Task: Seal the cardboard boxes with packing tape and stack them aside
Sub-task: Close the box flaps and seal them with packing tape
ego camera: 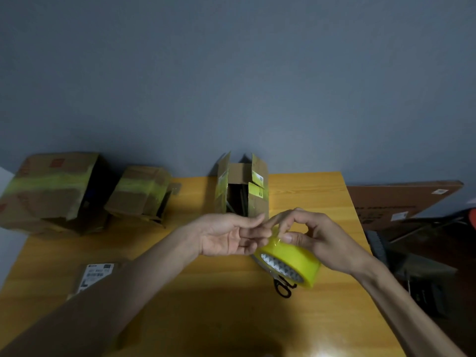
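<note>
Above a yellow wooden table, the right hand grips a roll of yellow packing tape, thumb and fingers curled on its rim, probably to free the tape's end. The left hand lies open, fingertips at the roll. Just beyond stands an unsealed cardboard box, flaps up. Two taped boxes sit far left. Black scissors lie under the roll; nothing seems to block the box

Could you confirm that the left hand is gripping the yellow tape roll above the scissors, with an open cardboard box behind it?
No: in the head view the right hand grips the yellow tape roll; the left hand is open beside it. The roll is above the scissors, with the open cardboard box behind.
</note>
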